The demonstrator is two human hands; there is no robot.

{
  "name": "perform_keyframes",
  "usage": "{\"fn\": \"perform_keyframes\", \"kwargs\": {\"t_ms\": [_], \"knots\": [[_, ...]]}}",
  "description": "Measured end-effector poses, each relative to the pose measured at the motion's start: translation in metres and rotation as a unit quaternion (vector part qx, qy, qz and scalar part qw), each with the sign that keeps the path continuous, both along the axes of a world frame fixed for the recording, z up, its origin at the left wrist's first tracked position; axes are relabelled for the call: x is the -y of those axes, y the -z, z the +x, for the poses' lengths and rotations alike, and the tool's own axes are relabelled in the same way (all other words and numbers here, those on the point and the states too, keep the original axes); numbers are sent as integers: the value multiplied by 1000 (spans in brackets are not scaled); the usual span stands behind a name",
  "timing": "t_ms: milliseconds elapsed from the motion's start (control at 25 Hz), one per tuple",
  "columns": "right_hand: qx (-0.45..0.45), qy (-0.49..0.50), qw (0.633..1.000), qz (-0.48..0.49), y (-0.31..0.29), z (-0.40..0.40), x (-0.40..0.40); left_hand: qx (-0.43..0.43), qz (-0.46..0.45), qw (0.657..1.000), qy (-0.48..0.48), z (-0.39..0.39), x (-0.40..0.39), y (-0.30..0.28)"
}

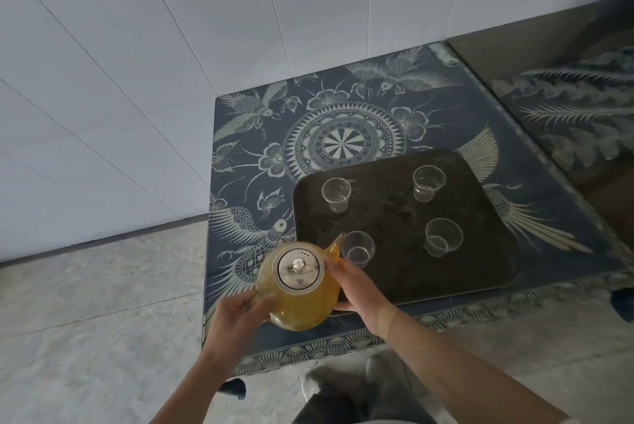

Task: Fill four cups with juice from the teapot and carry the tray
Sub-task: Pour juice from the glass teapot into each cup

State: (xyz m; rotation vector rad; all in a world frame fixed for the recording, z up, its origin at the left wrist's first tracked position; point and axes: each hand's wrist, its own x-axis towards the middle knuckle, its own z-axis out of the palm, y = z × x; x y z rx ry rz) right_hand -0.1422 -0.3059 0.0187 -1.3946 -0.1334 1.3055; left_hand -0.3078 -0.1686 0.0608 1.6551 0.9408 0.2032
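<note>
Both hands gripping the glass teapot (297, 289) of yellow juice: left hand (236, 317) curling around its handle side, right hand (356, 289) cupping the body just beside the spout (335, 245). Holding it above the patterned table (377, 97), spout nearly touching the near-left cup (357, 248). Standing empty on the dark tray (394, 283), three more clear cups (428, 182).
</note>
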Motion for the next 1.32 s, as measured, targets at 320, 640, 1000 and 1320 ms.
{"fn": "perform_keyframes", "kwargs": {"t_ms": [320,640,1000,1320], "knots": [[-33,-4,999,0,14,6,4,-41,13,999,-11,7,9,-1],[-62,-4,998,-14,30,7,8,-80,31,996,-7,14,14,-5],[-103,-5,995,-13,42,13,12,-107,30,994,6,23,19,-11],[-120,-7,993,-17,46,14,14,-120,47,992,-2,29,22,-11]]}}
